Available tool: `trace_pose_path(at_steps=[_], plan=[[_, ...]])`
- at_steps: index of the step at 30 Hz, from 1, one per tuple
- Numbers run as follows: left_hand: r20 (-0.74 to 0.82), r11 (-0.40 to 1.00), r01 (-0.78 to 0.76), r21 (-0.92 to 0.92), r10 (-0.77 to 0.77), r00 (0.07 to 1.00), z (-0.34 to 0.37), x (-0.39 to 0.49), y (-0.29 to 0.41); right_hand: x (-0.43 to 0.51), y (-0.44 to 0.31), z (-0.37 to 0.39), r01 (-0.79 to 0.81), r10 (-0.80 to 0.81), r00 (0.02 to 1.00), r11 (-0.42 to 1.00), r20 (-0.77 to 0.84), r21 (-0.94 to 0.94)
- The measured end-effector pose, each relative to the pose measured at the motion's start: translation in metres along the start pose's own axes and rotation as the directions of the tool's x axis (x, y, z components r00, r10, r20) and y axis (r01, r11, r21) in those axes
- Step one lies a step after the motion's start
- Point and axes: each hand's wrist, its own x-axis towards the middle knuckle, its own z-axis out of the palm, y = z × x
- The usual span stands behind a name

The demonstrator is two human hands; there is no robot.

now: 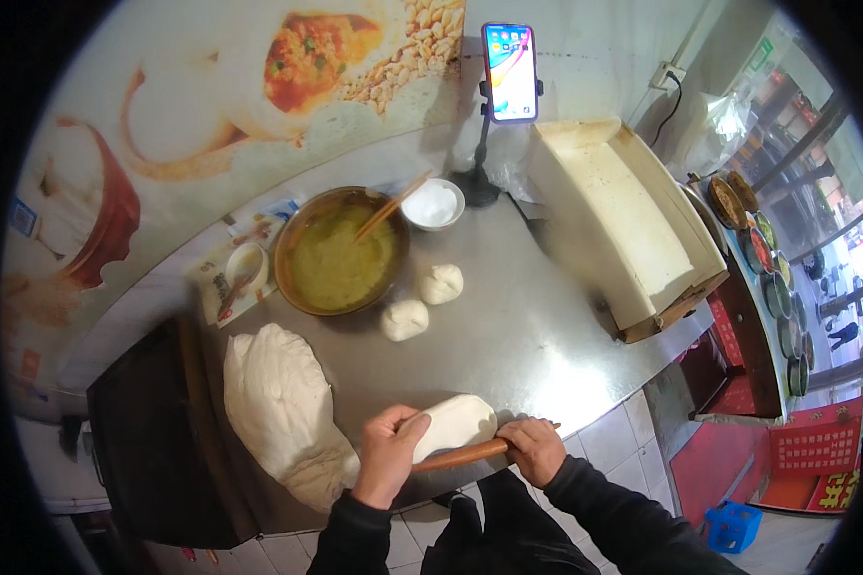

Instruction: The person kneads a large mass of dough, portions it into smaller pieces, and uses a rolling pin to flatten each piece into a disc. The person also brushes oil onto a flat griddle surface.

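A flattened oval of dough (pixel 460 424) lies at the front edge of the steel table. My left hand (pixel 392 449) grips its left end, thumb on top and fingers hidden. My right hand (pixel 536 447) is closed around the right part of a wooden rolling pin (pixel 467 454), which lies along the dough's near edge. The pin's left end meets my left hand, and whether that hand also holds it is hidden. Left of my left hand rests a large mass of dough (pixel 280 402). Two small dough balls (pixel 442 283) (pixel 405 320) sit farther back.
Behind the dough stands a bowl of yellow-green oily mixture (pixel 341 266) with chopsticks (pixel 388 208). Nearby are a bowl of white powder (pixel 431 204), a small cup with a spoon (pixel 247 266) and a phone on a stand (pixel 509 72). A long open box (pixel 618 215) occupies the right side.
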Motion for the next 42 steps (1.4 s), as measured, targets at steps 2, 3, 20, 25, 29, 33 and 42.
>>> trace_pose_path(at_steps=[2, 3, 20, 25, 29, 33, 42], plan=[[0.114, 0.966, -0.201, 0.163, 0.184, 0.976, 0.009, -0.008, 0.046, -0.001, -0.001, -0.015, 0.023, -0.024, 0.999, 0.999, 0.044, 0.036], [0.188, 0.881, -0.393, 0.264, 0.352, 0.917, 0.016, -0.008, 0.052, 0.001, -0.001, -0.022, 0.039, -0.042, 0.997, 0.998, 0.063, 0.054], [0.109, 0.357, -0.195, 0.914, 0.246, 0.963, 0.013, 0.131, -0.021, 0.171, 0.055, 0.016, -0.245, 0.205, 0.963, 0.935, -0.175, -0.255], [0.282, 0.369, -0.482, 0.794, 0.479, 0.831, 0.031, -0.031, -0.122, 0.004, 0.011, 0.021, -0.106, 0.127, 0.99, 0.953, 0.057, -0.282], [0.386, 0.415, -0.619, 0.667, 0.519, 0.763, 0.042, -0.089, -0.124, -0.061, 0.006, 0.001, -0.309, 0.344, 0.915, 0.933, 0.209, -0.184], [0.439, 0.47, -0.703, 0.534, 0.556, 0.706, 0.028, -0.045, -0.128, -0.016, 0.031, -0.019, -0.735, 0.734, 0.678, 0.673, -0.05, -0.085], [-0.02, 0.925, -0.182, -0.334, 0.186, 0.982, -0.016, 0.0, -0.002, 0.041, 0.118, -0.034, -0.573, 0.53, 0.804, 0.812, -0.269, -0.113]])
